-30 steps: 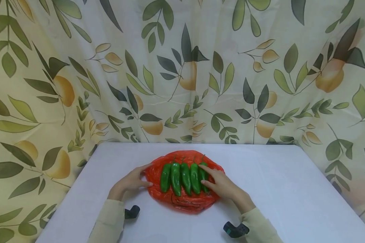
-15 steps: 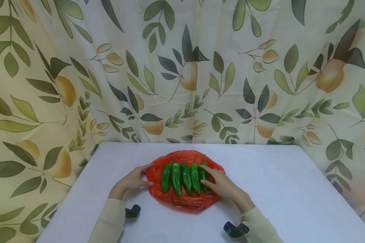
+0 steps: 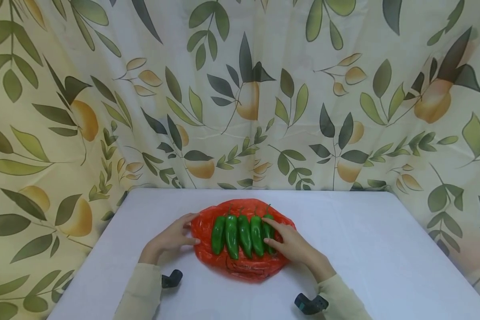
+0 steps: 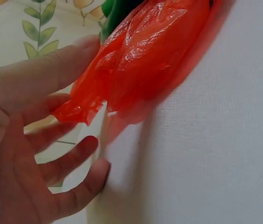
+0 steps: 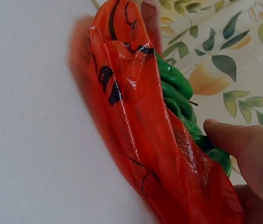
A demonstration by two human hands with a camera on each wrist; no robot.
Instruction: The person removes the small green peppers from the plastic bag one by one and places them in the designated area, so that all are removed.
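Five green peppers (image 3: 243, 233) stay in a row on red bag (image 3: 240, 266), frame ctr – no real shift; L hand (image 3: 170, 240) & R hand (image 3: 294, 244) still flank it, fingers relaxed, apart, gripping nothing – a hold.

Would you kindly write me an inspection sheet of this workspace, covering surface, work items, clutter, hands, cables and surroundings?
Surface: white table, smooth cloth cover.
Work items: five green peppers side by side on a flat red plastic bag with black print.
Clutter: nothing seen.
Hands: left hand rests at the bag's left edge, fingers relaxed; right hand lies on the bag, fingers touching the rightmost pepper.
Cables: nothing seen; a black wrist-worn device shows at each sleeve.
Surroundings: leaf-and-fruit print curtain behind and beside the table.
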